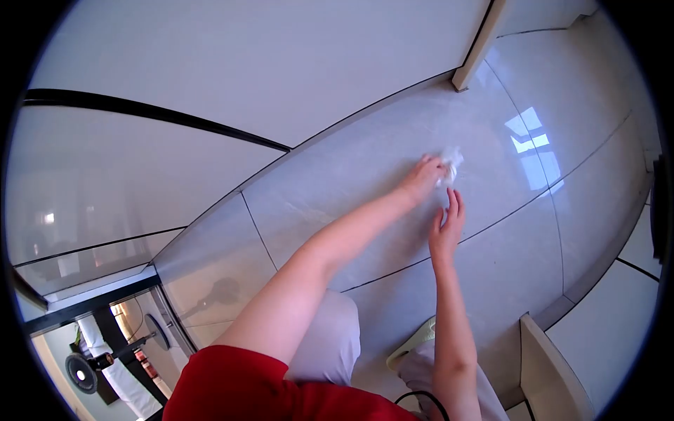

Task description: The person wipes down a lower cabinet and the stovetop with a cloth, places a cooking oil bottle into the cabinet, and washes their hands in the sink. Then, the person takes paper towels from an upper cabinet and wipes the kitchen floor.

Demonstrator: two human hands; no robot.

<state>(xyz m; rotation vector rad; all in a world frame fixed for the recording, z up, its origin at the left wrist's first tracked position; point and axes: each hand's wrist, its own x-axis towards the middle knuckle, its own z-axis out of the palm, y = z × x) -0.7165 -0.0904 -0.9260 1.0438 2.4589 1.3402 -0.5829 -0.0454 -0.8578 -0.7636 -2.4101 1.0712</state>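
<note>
A crumpled white tissue (pixel 451 167) is bunched under the fingers of my left hand (pixel 423 175), low over the tiled floor (pixel 351 203). My left fingers are closed on it, and part of the tissue sticks out past the fingertips. Just below and to the right, my right hand (pixel 447 228) has its fingers stretched out and slightly apart. Nothing is in it. Its fingertips come close to the tissue; whether they touch it I cannot tell.
White cabinet panels (pixel 182 49) border the floor on the upper left. A door post (pixel 481 45) stands at the top. At lower left, a mirror (pixel 105 358) reflects a fan. My shoe (pixel 411 344) is below my hands, and another panel (pixel 554 365) lies at lower right.
</note>
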